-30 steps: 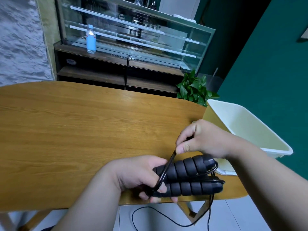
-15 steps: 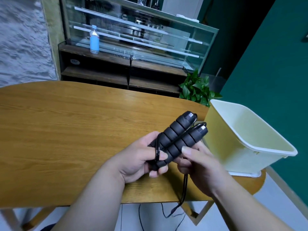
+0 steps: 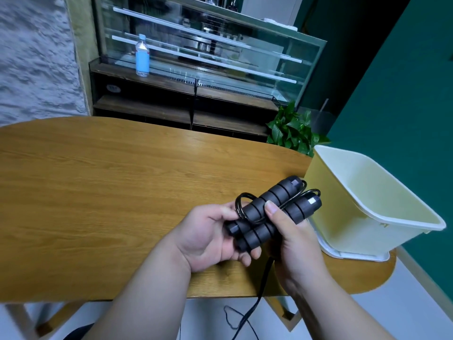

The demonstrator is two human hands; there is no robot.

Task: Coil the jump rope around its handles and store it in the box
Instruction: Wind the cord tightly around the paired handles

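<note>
Wooden table [image 3: 103,192] with rounded end, glass display cabinet [image 3: 208,52] behind it, water bottle [image 3: 142,56] on the cabinet ledge, potted plant [image 3: 293,132] by a green wall. Only one view, head cam looking down.

Head view: pale yellow box [image 3: 331,192] sits open on the right end of the table, nothing visible inside. Both hands are over the near table edge, just left of the box. Two black foam handles [image 3: 272,212] are held side by side, tilted up toward the box. Left hand [image 3: 210,239] cups the lower ends from below, fingers curled around both handles. Right hand [image 3: 291,241] grips from the right side, thumb pressed on top across the handles, pinning a turn of rope. So both hands are closed on the handle bundle. Black rope [image 3: 263,283] has only a couple of loose loops around the handles near the middle and top; the rest hangs below the table edge and trails on the floor.

Judgement: coiling step, early, most of the rope is unwound. To do it well: left hand keeps both handles squeezed parallel so they don't scissor apart; right thumb holds the last turn down while the hand pulls slack up from the floor; lay turns tight and next to each other, not stacked in loose loops like the one sticking out at left. Risk: loose loops slip off the handle ends, or the trailing rope snags under the table. Box is near, so the drop-in should be short once the tail is tucked.
</note>
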